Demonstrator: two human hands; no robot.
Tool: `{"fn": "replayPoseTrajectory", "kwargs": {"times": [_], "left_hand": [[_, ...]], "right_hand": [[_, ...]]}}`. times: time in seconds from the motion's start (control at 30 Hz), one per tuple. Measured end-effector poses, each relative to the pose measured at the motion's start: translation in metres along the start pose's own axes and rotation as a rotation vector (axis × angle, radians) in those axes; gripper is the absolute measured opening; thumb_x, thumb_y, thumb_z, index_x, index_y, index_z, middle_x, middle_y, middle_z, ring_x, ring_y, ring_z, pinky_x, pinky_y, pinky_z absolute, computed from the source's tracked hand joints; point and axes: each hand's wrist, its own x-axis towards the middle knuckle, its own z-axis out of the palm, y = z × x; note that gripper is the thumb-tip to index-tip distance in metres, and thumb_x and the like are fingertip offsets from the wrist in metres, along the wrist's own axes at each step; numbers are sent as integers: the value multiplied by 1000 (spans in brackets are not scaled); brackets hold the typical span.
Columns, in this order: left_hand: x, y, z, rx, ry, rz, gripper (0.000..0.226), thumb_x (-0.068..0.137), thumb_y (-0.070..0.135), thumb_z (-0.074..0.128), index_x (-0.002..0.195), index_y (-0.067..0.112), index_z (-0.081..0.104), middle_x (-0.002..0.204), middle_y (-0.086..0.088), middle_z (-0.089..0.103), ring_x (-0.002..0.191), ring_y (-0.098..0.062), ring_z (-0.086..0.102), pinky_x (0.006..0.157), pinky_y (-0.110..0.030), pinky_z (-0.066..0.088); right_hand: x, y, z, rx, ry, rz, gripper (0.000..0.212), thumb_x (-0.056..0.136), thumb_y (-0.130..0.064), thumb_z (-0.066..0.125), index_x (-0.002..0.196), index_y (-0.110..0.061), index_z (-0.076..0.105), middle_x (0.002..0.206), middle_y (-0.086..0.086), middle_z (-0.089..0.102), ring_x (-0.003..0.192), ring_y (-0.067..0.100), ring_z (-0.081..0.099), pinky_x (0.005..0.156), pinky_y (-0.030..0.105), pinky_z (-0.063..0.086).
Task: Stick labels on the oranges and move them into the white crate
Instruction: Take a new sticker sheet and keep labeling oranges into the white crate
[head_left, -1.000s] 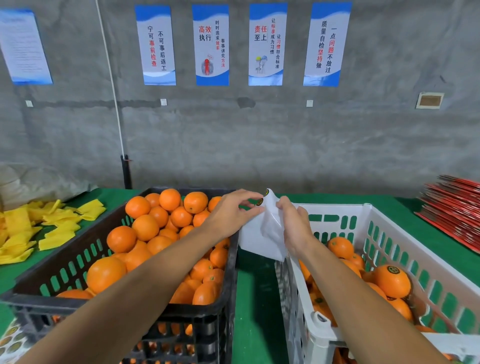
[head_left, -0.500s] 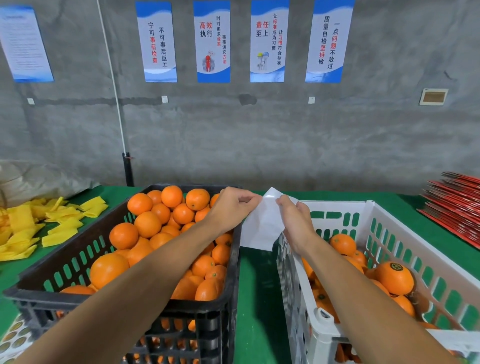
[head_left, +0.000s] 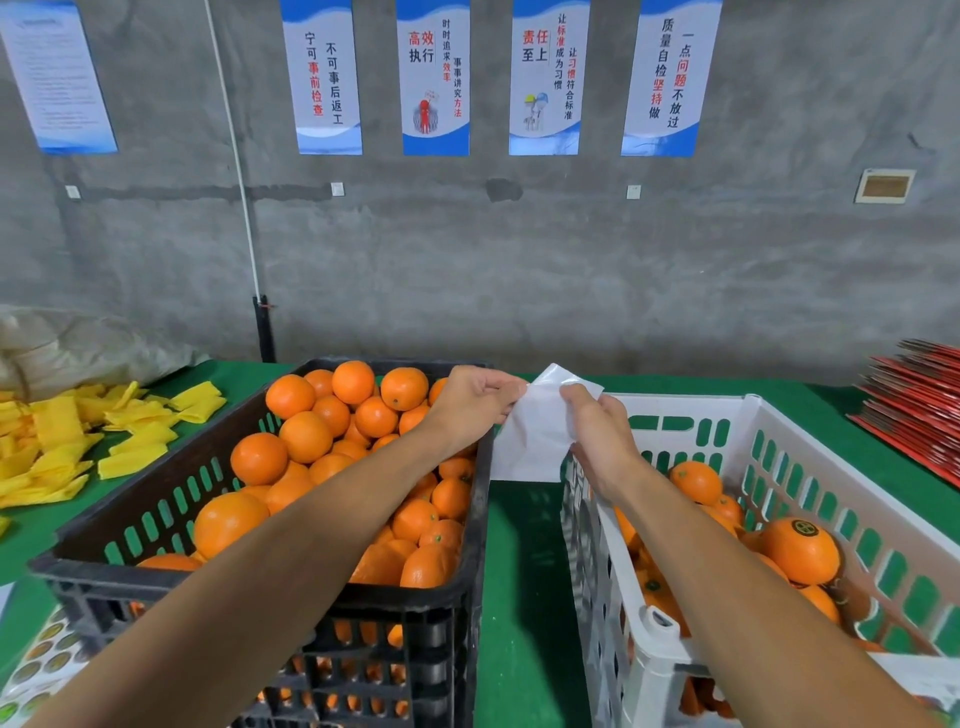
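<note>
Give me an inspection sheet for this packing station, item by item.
Surface: green table cover, bare between the crates.
Job's things: black crate heaped with unlabelled oranges; white crate partly filled, one labelled orange showing on top; white label sheet held above the gap.
Clutter: yellow wrappers far left; red stack far right; sticker sheet at lower left.
Grippers: left hand and right hand both pinch the label sheet.
Cables: white conduit runs down the wall.
Surroundings: grey concrete wall with blue-and-white posters.
</note>
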Motion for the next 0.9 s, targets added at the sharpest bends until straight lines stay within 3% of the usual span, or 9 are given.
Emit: {"fn": "replayPoseTrajectory", "kwargs": {"times": [0.1,0.17,0.33,0.4,0.5,0.63,0.7,0.83,0.9], "left_hand": [[4,0,-4,-36,42,-61,20,102,10,61,110,-5,73,91,-11,77,80,-19,76,75,-29,63],[4,-1,-12,-22,80,-89,21,103,7,57,108,-9,69,90,-16,75,73,-15,75,69,-25,62],[-1,-13,-47,463,116,33,20,102,11,55,90,3,69,77,-8,74,64,-1,67,70,-34,59],[-2,-19,-59,603,100,-8,25,96,4,52,75,7,66,76,-12,74,73,-17,71,72,-40,59],[-9,-30,-59,836,-191,-220,21,92,2,56,80,6,72,91,-15,75,89,-29,72,79,-46,61],[-19,-27,-46,789,-591,-528,1,90,1,70,91,0,71,85,-18,74,90,-32,76,81,-42,64],[-18,-19,-38,836,-673,-574,16,89,2,73,102,-6,72,90,-21,75,94,-32,76,85,-42,63],[-26,-14,-18,975,-836,-789,36,96,8,67,131,-4,63,134,-20,64,129,-30,60,109,-40,49],[-29,-13,-16,991,-843,-867,39,100,10,63,136,-3,59,141,-19,59,136,-29,54,113,-37,45]], "right_hand": [[1,2,1,-61,19,-21,20,95,-36,58,94,-17,54,81,5,62,76,23,64,64,36,50],[3,4,2,-80,36,-39,17,97,-35,57,88,-21,52,74,0,59,72,20,61,60,32,46],[2,4,3,-115,28,-37,14,99,-35,55,94,-22,54,89,3,66,85,22,67,63,32,48],[2,4,3,-117,27,-40,14,99,-34,55,95,-21,54,92,5,67,86,23,68,64,32,48],[1,4,4,-120,29,-60,14,100,-32,54,93,-21,54,87,2,64,83,20,65,62,31,46],[0,4,5,-117,27,-71,15,101,-30,54,90,-20,54,85,2,64,81,20,65,63,31,47],[0,3,5,-122,27,-69,15,101,-30,54,90,-20,53,86,2,63,82,22,64,65,32,47],[0,2,5,-133,16,-62,20,100,-31,53,104,-12,57,99,9,67,95,27,66,79,42,55],[-1,3,5,-124,13,-61,18,100,-30,53,103,-13,58,100,10,69,95,27,68,79,41,55]]}}
